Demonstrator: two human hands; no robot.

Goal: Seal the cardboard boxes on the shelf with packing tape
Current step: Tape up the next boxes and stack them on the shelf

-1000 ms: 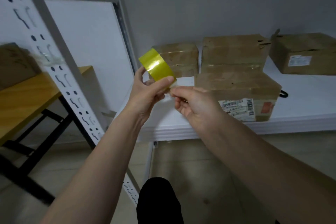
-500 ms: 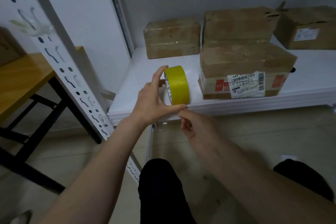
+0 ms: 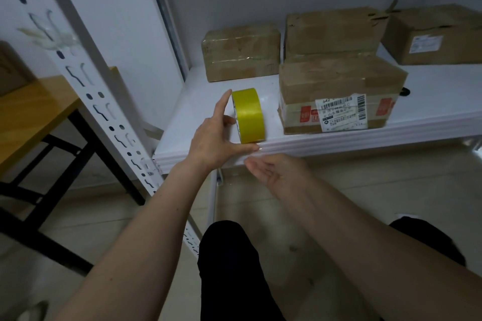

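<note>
A yellow roll of packing tape (image 3: 249, 114) stands on edge near the front of the white shelf (image 3: 200, 104). My left hand (image 3: 214, 138) holds it, index finger over the top and thumb under its front at the shelf edge. My right hand (image 3: 276, 172) hangs just below the shelf's front edge, palm up, fingers relaxed and holding nothing. Right of the roll sits a cardboard box (image 3: 339, 81) with a barcode label. Behind it is a second box (image 3: 331, 31), and a smaller box (image 3: 242, 52) stands at the back left.
Another labelled box (image 3: 438, 34) sits at the far right of the shelf. The rack's white perforated upright (image 3: 86, 81) slants across the left. A wooden table (image 3: 31, 109) on black legs stands further left. My knees (image 3: 229, 268) are below, over a tiled floor.
The roll came down from in front of me and now stands on the shelf. My right hand let go of the tape end, opened and dropped below the shelf edge.
</note>
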